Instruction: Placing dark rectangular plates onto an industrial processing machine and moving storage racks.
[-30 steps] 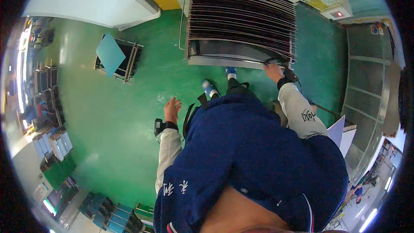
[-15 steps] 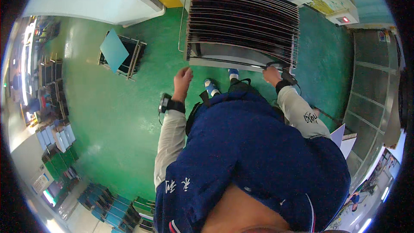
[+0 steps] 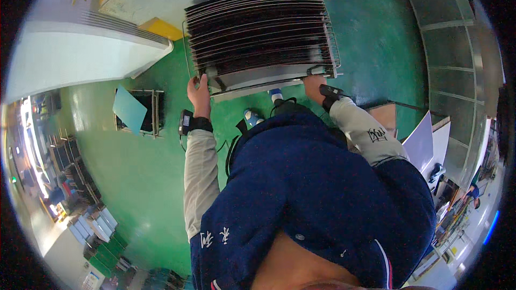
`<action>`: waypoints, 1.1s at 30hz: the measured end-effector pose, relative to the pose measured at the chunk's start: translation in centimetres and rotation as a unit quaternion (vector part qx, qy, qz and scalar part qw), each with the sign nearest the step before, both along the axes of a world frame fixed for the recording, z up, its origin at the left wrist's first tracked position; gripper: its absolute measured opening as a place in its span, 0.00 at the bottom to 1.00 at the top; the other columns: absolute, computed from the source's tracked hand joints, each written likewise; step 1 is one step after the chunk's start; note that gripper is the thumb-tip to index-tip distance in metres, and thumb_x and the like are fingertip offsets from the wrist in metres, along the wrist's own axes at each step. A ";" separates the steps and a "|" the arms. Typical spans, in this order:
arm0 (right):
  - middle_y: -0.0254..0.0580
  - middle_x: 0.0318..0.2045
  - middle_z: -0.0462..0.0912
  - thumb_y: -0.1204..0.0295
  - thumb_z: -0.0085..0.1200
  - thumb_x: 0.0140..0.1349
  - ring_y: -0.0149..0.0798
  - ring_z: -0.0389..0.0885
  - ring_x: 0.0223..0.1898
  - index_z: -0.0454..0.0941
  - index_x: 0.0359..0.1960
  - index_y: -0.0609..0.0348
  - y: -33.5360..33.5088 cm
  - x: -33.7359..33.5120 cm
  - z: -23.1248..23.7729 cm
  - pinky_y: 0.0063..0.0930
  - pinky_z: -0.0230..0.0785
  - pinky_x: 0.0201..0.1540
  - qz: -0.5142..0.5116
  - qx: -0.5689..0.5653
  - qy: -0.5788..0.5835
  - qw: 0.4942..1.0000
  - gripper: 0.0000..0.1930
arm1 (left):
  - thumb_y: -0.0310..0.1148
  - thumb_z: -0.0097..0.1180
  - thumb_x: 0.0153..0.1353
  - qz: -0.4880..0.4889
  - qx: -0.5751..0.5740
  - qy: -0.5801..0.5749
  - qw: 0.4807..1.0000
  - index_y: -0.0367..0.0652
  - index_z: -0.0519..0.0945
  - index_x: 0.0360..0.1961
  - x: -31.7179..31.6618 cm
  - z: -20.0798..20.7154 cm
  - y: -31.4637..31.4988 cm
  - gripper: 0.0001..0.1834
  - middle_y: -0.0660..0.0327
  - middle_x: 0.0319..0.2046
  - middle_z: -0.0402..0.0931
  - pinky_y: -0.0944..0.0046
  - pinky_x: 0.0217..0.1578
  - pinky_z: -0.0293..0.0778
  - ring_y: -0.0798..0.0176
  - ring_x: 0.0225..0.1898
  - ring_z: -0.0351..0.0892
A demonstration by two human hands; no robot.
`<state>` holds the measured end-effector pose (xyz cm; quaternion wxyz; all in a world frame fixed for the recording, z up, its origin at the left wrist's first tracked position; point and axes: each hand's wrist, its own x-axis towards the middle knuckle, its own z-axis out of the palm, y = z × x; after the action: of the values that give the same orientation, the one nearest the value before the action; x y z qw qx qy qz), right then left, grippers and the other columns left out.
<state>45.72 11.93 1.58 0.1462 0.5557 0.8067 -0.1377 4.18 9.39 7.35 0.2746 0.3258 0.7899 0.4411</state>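
Observation:
In front of me stands a wheeled-looking wire rack [image 3: 258, 78] filled with many thin dark panels [image 3: 258, 32] set in close parallel rows. My left hand [image 3: 199, 96] is at the rack's near left corner, thumb and fingers on either side of its frame. At the right end of the near rail, my right hand [image 3: 314, 87] is closed round the rack's edge, its fingertips partly hidden. Both wrists carry black strapped devices. My blue-and-white shoes [image 3: 253, 116] show on the floor just short of the rack.
A low stand [image 3: 153, 113] with a tilted pale-green sheet [image 3: 129, 109] is to the left on the green floor [image 3: 145, 193]. White machine housing [image 3: 97, 48] rises at far left. Grey framed panels [image 3: 449, 75] line the right, with leaning pale boards [image 3: 420, 142] nearby. More racks stand at lower left.
My left hand has come forward from beside the rack onto its near left corner. My right hand stays at the near right edge. The view has turned, shifting the rack leftward in the picture.

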 end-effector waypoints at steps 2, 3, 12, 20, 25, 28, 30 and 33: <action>0.49 0.26 0.81 0.70 0.54 0.52 0.50 0.81 0.28 0.78 0.25 0.59 -0.2 0.7 0.5 0.42 0.73 0.29 0.011 0.042 0.055 0.998 0.06 | 0.45 0.64 0.57 -0.004 -0.035 0.114 0.993 0.30 0.75 0.50 -1.0 -1.7 0.0 0.30 0.51 0.44 0.77 0.60 0.46 0.71 0.58 0.44 0.75; 0.47 0.26 0.80 0.69 0.55 0.52 0.49 0.80 0.26 0.76 0.25 0.60 -0.4 0.9 0.8 0.41 0.73 0.27 0.029 0.083 0.109 0.990 0.07 | 0.45 0.64 0.57 -0.003 -0.034 0.115 0.993 0.30 0.75 0.50 -1.5 -2.5 -0.1 0.30 0.51 0.44 0.77 0.60 0.46 0.71 0.58 0.44 0.75; 0.41 0.46 0.74 0.73 0.54 0.53 0.48 0.70 0.52 0.77 0.47 0.56 0.2 -1.9 12.9 0.44 0.63 0.54 -0.006 0.159 0.249 0.955 0.17 | 0.47 0.64 0.56 0.013 -0.028 0.060 0.998 0.33 0.76 0.50 0.1 -0.2 -0.8 0.30 0.53 0.43 0.77 0.59 0.44 0.71 0.58 0.42 0.76; 0.42 0.45 0.74 0.75 0.57 0.51 0.49 0.71 0.49 0.75 0.48 0.59 -0.4 -1.2 11.6 0.43 0.64 0.50 0.024 0.166 0.238 0.957 0.19 | 0.46 0.63 0.58 -0.020 -0.037 0.012 0.999 0.35 0.74 0.54 -0.2 -1.0 -1.4 0.30 0.57 0.44 0.77 0.64 0.42 0.70 0.65 0.41 0.74; 0.44 0.43 0.74 0.75 0.56 0.52 0.50 0.71 0.48 0.74 0.49 0.58 -0.1 -1.6 12.8 0.43 0.64 0.48 0.002 0.162 0.259 0.952 0.20 | 0.45 0.63 0.58 -0.013 -0.005 -0.060 0.998 0.35 0.74 0.56 -0.3 -2.5 -2.3 0.31 0.57 0.45 0.78 0.65 0.41 0.71 0.66 0.40 0.74; 0.44 0.41 0.74 0.75 0.56 0.52 0.50 0.71 0.47 0.74 0.50 0.57 0.4 -1.9 12.4 0.43 0.64 0.47 0.011 0.173 0.234 0.957 0.21 | 0.44 0.63 0.58 -0.021 -0.015 -0.064 0.998 0.35 0.73 0.57 -1.3 -4.5 -2.4 0.30 0.56 0.45 0.78 0.66 0.41 0.71 0.66 0.39 0.74; 0.44 0.41 0.74 0.75 0.56 0.52 0.50 0.71 0.47 0.74 0.50 0.57 0.5 -1.9 12.4 0.43 0.64 0.46 0.015 0.169 0.236 0.957 0.21 | 0.44 0.63 0.58 -0.030 -0.033 -0.059 0.997 0.36 0.73 0.57 -1.7 -4.9 -2.6 0.30 0.56 0.45 0.78 0.67 0.41 0.71 0.67 0.39 0.74; 0.43 0.39 0.74 0.75 0.56 0.52 0.49 0.71 0.46 0.74 0.51 0.57 0.1 -1.8 12.4 0.43 0.63 0.46 0.026 0.169 0.238 0.956 0.21 | 0.43 0.63 0.58 -0.007 0.013 -0.058 0.998 0.35 0.74 0.56 -0.8 -4.5 -3.1 0.29 0.56 0.45 0.78 0.68 0.40 0.71 0.68 0.39 0.74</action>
<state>43.88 12.04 13.95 -0.1424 0.5024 0.8438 -0.1240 3.43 6.24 2.87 0.3189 0.3088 0.7644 0.4675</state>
